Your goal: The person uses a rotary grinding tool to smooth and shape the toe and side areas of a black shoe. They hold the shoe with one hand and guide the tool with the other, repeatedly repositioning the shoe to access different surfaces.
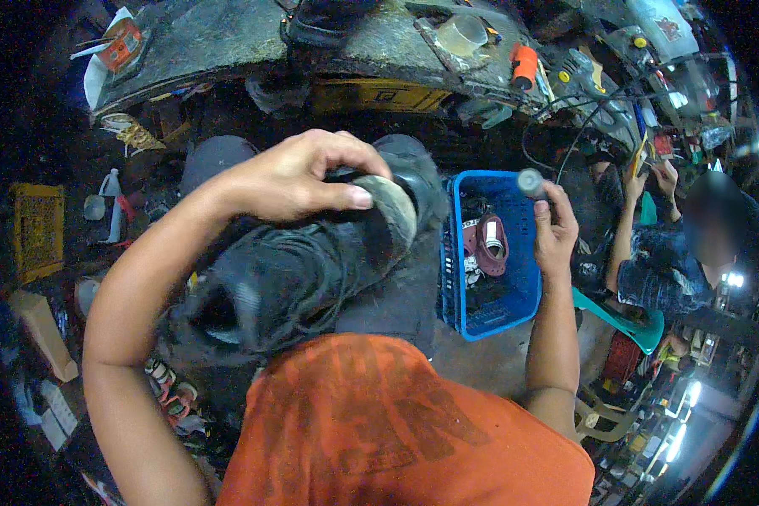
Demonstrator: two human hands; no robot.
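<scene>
My left hand (312, 177) is closed on a dark shoe (394, 218), thumb and fingers around its rounded, worn grey end. The shoe rests over my lap, on a crumpled dark bundle (282, 274) that looks like worn cloth or leather. Raised at the right, my right hand (557, 223) is wrapped round a tool with a round grey end (530, 181); its end faces me, so its exact kind is unclear. Below that hand stands a blue plastic basket (533, 291), with a maroon clog (491, 246) inside it.
Ahead runs a worn workbench (219, 51) bearing an orange cylinder (524, 67) and a clear tub (461, 35). A yellow crate (39, 232) and a cardboard box (44, 333) lie left. At the right sits another person (670, 261), hands raised, near a green plastic chair (624, 320).
</scene>
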